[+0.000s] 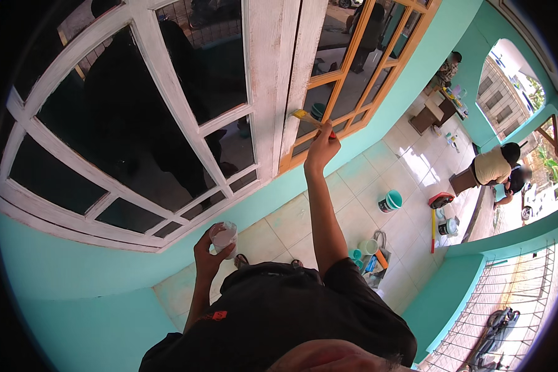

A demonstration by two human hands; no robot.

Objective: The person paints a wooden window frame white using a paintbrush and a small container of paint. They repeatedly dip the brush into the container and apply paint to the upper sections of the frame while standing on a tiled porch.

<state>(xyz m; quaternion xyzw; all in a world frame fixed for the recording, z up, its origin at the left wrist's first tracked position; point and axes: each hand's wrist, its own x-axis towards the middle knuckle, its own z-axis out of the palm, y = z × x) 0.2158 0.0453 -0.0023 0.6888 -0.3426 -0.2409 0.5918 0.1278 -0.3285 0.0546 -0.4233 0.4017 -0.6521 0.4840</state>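
In my right hand (324,148) is a paintbrush (308,117), its yellowish bristles against the lower part of a window-frame upright (294,104). White paint covers that upright in streaks, while the neighbouring sash (338,88) is still a bare orange-brown wood colour near its foot. My left hand (209,253) grips a clear plastic cup (224,236) of whitish paint, held below the left sash. That left sash (193,135) is coated white around dark glass panes, with thin streaky patches. The glass reflects dark figures.
On the tiled floor stand a teal paint bucket (390,201), a tray of painting tools (376,267), a red dustpan (441,200) with a yellow handle, and a paint pail (448,226). Two people (493,165) sit by the opening at right; another person (448,69) is near a cluttered table (453,102).
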